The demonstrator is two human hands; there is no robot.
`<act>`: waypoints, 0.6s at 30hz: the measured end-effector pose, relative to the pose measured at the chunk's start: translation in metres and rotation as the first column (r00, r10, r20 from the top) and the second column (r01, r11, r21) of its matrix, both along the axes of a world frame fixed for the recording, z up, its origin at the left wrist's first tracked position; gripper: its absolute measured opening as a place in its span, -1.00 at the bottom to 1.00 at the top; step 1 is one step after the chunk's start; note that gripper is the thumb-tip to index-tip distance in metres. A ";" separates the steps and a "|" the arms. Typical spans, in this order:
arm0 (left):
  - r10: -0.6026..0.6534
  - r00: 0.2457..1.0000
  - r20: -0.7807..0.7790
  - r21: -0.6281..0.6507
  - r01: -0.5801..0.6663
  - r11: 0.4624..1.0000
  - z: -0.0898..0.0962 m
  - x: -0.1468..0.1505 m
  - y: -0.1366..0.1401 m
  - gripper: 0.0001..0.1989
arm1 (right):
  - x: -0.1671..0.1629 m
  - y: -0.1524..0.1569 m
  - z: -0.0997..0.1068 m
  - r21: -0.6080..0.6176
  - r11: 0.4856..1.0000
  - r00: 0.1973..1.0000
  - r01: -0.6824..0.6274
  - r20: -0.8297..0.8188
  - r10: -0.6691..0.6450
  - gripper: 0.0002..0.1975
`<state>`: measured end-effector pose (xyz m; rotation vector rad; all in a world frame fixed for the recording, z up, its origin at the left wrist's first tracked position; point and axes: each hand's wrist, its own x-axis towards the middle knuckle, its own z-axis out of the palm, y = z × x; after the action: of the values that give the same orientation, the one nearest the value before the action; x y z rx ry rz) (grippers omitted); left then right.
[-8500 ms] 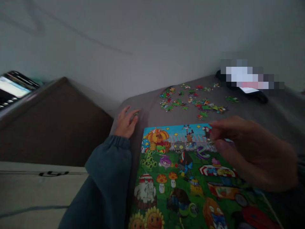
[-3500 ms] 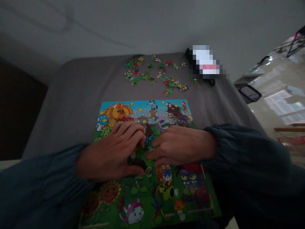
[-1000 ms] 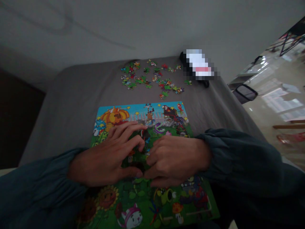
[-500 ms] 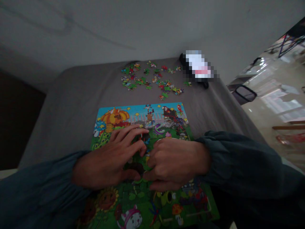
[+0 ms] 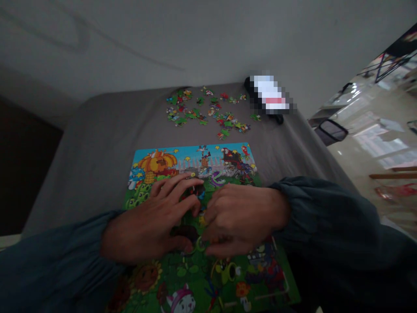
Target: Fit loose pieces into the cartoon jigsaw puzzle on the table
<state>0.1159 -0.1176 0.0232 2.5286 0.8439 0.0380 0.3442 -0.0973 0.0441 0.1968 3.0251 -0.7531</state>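
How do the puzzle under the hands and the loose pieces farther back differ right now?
The puzzle lies as one joined rectangular picture; the loose pieces lie scattered and apart. The left hand and right hand rest on the puzzle; nothing touches the loose pieces. Both lie flat on the grey cloth and share bright cartoon colours.

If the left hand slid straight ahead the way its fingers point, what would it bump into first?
Probably the right hand. The left hand lies flat on the puzzle, fingers aimed up and rightward, their tips almost touching the right hand's knuckles.

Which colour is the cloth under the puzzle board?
Grey, plain; the cloth under the puzzle board shows best in the head view.
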 end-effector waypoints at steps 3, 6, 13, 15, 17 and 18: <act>0.012 1.000 0.000 0.013 -0.012 1.000 0.000 -0.002 0.001 -0.56 | 0.008 0.017 0.002 -0.023 0.995 0.989 0.101 -0.110 -0.103 -0.68; 0.026 1.000 0.016 0.051 -0.026 0.998 0.001 -0.003 0.004 -0.53 | 0.019 0.044 -0.002 0.023 0.925 0.891 0.380 -0.277 -0.360 -0.67; 0.100 0.993 0.056 0.175 -0.108 0.979 0.005 -0.011 0.016 -0.65 | 0.060 0.113 -0.034 0.145 0.437 0.455 0.888 -0.425 -0.782 -0.71; 0.115 0.991 0.067 0.216 -0.127 0.968 0.004 -0.012 0.018 -0.66 | 0.067 0.123 -0.041 0.196 0.378 0.426 0.905 -0.386 -0.819 -0.67; 0.124 0.990 0.064 0.237 -0.136 0.962 0.002 -0.013 0.020 -0.64 | 0.069 0.125 -0.045 0.224 0.363 0.423 0.904 -0.358 -0.833 -0.65; 0.130 0.990 0.061 0.246 -0.141 0.959 0.001 -0.013 0.021 -0.63 | 0.068 0.125 -0.047 0.234 0.370 0.433 0.899 -0.346 -0.832 -0.64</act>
<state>0.1032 -0.0969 0.0241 2.6847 1.0523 0.2593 0.4124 0.0273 -0.0025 1.9826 2.9714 -0.0670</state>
